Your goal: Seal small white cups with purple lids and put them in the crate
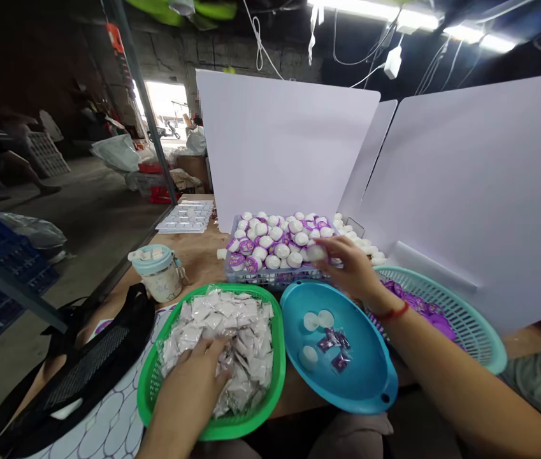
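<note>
My left hand (194,381) rests on a heap of small white sachets (222,319) in a green basket (277,370), its thumb and fingers apart. Over the front right of a crate (274,275), my right hand (349,264) grips a small white round cup (317,253), slightly blurred. That crate is heaped with similar white cups, many showing purple printed lids. Between my arms sits a blue oval basin (360,382). White discs (311,320), a white cup (308,357) and several small purple packets (341,361) lie in it.
A turquoise basket (485,331) of purple lids (423,306) stands right, partly behind my right forearm. At left are a lidded cup (159,271), a black mesh bag (88,363) and printed sheets (187,215). White panels (289,140) rise behind the crate.
</note>
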Demonstrator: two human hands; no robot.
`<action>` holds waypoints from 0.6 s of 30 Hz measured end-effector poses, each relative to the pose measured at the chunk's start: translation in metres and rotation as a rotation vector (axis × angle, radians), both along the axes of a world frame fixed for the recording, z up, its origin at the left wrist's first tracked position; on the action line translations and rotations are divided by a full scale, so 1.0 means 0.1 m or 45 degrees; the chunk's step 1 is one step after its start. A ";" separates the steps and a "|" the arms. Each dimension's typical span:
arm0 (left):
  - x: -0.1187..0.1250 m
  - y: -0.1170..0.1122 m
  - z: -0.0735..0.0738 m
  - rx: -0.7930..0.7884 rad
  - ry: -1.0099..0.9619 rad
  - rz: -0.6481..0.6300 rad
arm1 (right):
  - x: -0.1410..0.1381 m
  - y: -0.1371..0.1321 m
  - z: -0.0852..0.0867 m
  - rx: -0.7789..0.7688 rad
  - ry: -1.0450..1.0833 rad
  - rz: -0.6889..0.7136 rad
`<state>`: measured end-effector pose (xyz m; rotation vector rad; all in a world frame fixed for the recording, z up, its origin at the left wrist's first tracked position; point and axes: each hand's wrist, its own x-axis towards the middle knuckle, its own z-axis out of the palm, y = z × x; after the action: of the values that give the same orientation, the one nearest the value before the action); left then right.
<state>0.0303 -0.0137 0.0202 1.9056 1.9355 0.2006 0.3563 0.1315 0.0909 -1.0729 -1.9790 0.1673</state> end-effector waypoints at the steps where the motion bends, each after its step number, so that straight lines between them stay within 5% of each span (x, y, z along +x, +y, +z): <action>1: -0.06 0.03 -0.04 -0.094 0.056 -0.012 | 0.06 0.24 0.06 -0.012 -0.022 -0.105; 5: -0.15 0.07 -0.18 -0.255 0.071 -0.058 | 0.20 1.01 0.27 -0.280 -0.069 -0.433; 8: -0.15 0.09 -0.25 -0.259 0.073 -0.054 | 0.32 1.30 0.31 -0.401 -0.118 -0.496; 18: -0.03 0.28 -0.10 -0.230 0.124 -0.087 | 0.46 1.31 -0.01 -0.492 -0.213 -0.426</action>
<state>0.0271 0.0139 0.0101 1.8886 1.8764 -0.0865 0.4023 0.2627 0.0899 -1.6988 -1.9219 0.2944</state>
